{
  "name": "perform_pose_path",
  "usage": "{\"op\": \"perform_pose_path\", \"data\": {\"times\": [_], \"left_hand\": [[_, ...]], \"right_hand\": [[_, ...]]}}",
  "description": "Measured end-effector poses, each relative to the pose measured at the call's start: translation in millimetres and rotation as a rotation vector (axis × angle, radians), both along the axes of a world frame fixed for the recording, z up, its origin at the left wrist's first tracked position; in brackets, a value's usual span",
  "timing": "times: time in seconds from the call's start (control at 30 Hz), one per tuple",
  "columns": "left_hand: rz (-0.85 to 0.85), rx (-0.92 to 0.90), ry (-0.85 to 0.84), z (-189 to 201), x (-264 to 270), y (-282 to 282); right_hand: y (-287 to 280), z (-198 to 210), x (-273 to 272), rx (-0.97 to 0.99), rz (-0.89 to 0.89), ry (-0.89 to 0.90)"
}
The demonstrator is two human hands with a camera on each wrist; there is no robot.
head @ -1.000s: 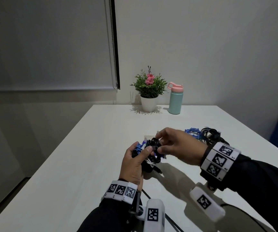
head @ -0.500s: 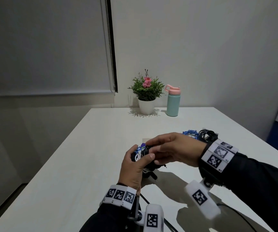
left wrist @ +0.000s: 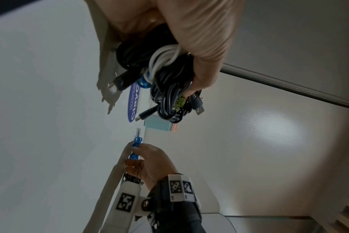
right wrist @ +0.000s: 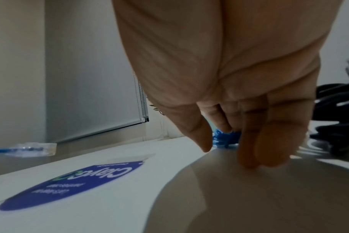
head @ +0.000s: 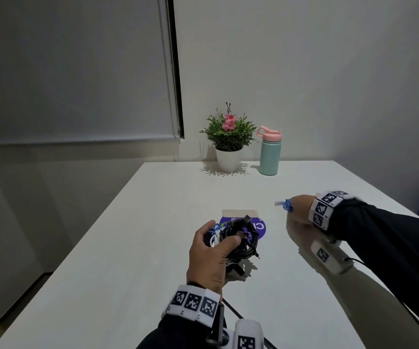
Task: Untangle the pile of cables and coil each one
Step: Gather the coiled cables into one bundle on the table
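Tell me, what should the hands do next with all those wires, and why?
Probably the right hand should close on the blue cable beside its fingertips and lift it. That cable lies apart on the table, while the left hand grips the tangled bundle of black, white and blue cables, so the loose one looks easiest to coil first.

Left hand (head: 209, 258) clenched, right hand (head: 300, 210) lowered.

Dark sleeves (head: 392, 238), checker-marked white wristbands (head: 194, 304)
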State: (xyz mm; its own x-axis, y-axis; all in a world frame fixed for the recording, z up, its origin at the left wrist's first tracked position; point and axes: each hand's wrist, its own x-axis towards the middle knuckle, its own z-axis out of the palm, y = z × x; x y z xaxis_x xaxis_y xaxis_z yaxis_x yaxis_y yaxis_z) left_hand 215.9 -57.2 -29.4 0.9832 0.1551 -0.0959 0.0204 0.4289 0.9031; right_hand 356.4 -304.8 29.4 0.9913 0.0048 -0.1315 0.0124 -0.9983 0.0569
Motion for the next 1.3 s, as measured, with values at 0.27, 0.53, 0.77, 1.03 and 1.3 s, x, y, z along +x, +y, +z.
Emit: {"op": "perform_pose_path", "data": {"times": [0.27,0.53,0.77,1.03,1.3], "left_hand": [[0.079,0.008,0.025,-8,5,-1],[0.256,0.188,0.095,-11,9,-3],[0.167,0.053,0.025,-3,1,-4],[-0.073,-0.117,-0.008,13,-9,-4],[-0.064,0.029,-0.07,12,-7,-10]], "right_hand": [[31,11,-30,0.113,0.114,-0.14],[69,44,-125,0.773,0.332,-0.26],[87,32,-148,0.637,0.353,-0.317],[87,19,-144,0.542,0.465,-0.278],[76,20,-147,0.738,0.496,-0.137]]}}
